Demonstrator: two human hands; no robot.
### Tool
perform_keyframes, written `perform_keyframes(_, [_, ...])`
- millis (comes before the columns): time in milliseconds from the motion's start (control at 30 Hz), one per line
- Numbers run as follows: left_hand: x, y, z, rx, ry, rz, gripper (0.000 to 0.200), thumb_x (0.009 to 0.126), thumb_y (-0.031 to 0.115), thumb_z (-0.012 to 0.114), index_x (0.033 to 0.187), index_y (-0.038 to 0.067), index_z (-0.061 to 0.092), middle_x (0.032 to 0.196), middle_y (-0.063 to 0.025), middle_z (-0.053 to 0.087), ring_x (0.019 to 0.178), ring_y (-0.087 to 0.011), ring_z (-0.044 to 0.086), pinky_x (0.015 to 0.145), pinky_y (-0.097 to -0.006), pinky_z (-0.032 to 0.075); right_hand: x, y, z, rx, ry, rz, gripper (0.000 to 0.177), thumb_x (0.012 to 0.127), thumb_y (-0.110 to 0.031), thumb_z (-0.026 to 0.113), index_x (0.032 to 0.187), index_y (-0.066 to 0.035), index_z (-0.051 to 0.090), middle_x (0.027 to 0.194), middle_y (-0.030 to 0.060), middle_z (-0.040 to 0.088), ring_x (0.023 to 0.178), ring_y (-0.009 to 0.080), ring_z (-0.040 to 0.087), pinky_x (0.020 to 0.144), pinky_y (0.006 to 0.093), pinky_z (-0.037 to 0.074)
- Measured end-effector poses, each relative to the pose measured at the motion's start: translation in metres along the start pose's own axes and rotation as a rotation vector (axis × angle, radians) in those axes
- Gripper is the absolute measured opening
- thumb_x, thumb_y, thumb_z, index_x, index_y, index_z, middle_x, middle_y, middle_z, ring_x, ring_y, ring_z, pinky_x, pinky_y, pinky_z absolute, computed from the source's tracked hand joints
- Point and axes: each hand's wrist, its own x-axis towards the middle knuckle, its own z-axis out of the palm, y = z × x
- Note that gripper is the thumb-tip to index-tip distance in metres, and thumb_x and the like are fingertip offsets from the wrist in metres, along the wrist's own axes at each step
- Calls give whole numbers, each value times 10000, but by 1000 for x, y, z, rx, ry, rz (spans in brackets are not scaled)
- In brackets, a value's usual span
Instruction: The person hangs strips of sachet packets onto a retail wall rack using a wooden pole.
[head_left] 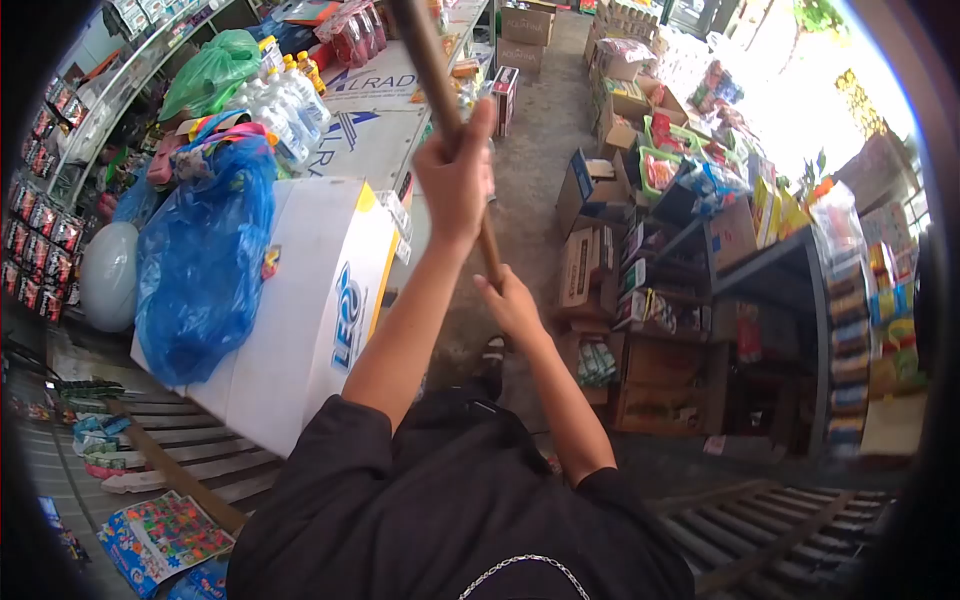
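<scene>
A long brown wooden pole (428, 75) slants from the top edge down toward the middle of the view. My left hand (455, 185) is wrapped round it higher up, thumb pointing upward. Lower down, my right hand (515, 305) grips the same pole near its lowest visible part. The upper end runs out of view, and whatever the pole carries, if anything, does not show. Beside my left forearm stands a large white box (310, 270) with blue lettering, and a blue plastic bag (205, 270) lies on top of it.
A concrete floor aisle (540, 130) runs ahead between stacked goods. Cardboard boxes (588, 265) and shelves (770, 265) line the right side. On the left are bottle packs (285, 110), a green bag (212, 72) and hanging sachets (40, 245). Slatted racks (790, 520) lie low on both sides.
</scene>
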Motion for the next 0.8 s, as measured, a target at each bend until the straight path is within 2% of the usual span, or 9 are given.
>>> perform_keyframes(67, [14,14,0,5,40,103,442,923,351,749,682,150,437,553,82,372,419,-27,346,389,-211,295,28,-10,13,-237,-20,-260,373,915,-395,648,1011,-37,605,1003,213,652,973,401,634,821,483,496])
perform_keyframes(100, [42,-38,10,-67,161,36,460,943,336,724,662,159,406,550,81,354,412,-25,319,388,-217,259,60,25,-22,-340,-64,-153,373,915,-395,648,1011,-37,605,1003,213,652,973,401,634,821,483,496])
perform_keyframes(167, [99,-52,-6,-92,161,95,392,958,325,705,694,106,514,548,78,413,416,-3,357,377,-206,251,124,15,2,-373,-89,-286,376,915,-388,640,1009,-26,599,1003,215,646,967,417,624,821,496,495])
perform_keyframes(200, [127,-59,-12,-81,169,110,395,968,321,690,696,104,502,548,79,390,412,-8,329,373,-216,234,161,13,18,-407,-88,-309,384,913,-389,640,1013,-22,591,1016,215,647,970,413,629,831,501,495])
perform_keyframes(333, [199,-112,-29,-29,272,103,435,978,323,675,669,118,446,537,66,383,420,-20,338,398,-225,262,250,-1,23,-460,-176,-283,423,912,-446,622,1039,-42,633,1003,197,667,971,403,653,832,493,515])
perform_keyframes(500, [249,-153,-43,44,346,133,420,984,258,654,655,108,440,533,47,407,450,-39,372,435,-232,293,333,14,35,-782,-429,-232,440,892,-519,616,1035,-112,705,967,148,721,916,359,701,803,482,548])
perform_keyframes(667, [291,-184,-52,219,456,126,347,983,188,643,702,66,480,576,38,442,499,-54,399,481,-251,317,411,26,58,-866,-585,-169,450,891,-528,603,1057,-126,716,1036,142,729,986,348,702,845,478,548])
perform_keyframes(700, [299,-193,-57,231,485,141,347,983,188,643,702,66,480,576,38,442,499,-54,399,481,-251,317,428,26,62,-895,-653,-136,468,898,-535,588,1104,-133,712,1088,150,720,1027,349,694,879,477,540])
perform_keyframes(800, [321,-213,-61,587,518,96,324,985,180,658,746,53,481,696,17,465,628,-76,424,590,-257,361,487,26,70,-958,-860,-82,513,914,-548,555,1213,-151,685,1203,163,689,1114,351,666,945,476,515])
